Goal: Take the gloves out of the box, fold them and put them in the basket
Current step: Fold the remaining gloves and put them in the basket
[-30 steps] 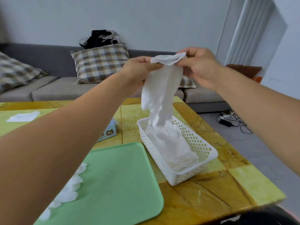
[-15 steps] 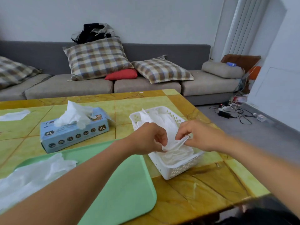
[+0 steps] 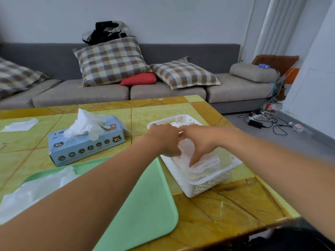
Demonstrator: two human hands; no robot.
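Note:
A white perforated basket [image 3: 199, 189] stands on the table right of centre, with folded white gloves [image 3: 208, 163] stacked inside. Both my hands reach into it. My left hand [image 3: 165, 140] is at the basket's left side, its fingers curled down onto the top glove. My right hand [image 3: 199, 142] presses that glove flat with straight fingers. The blue glove box [image 3: 87, 142], marked XL, lies to the left, with a white glove [image 3: 85, 125] sticking out of its slot.
A green tray [image 3: 145, 205] lies in front of me with loose white gloves [image 3: 36, 189] at its left end. Another white glove [image 3: 20, 125] lies at the table's far left. A grey sofa with cushions is behind; cables lie on the floor at right.
Both hands held the glove hanging above the basket, then brought it down folded. Now they are lower in the basket and the right hand's fingers have straightened onto the glove.

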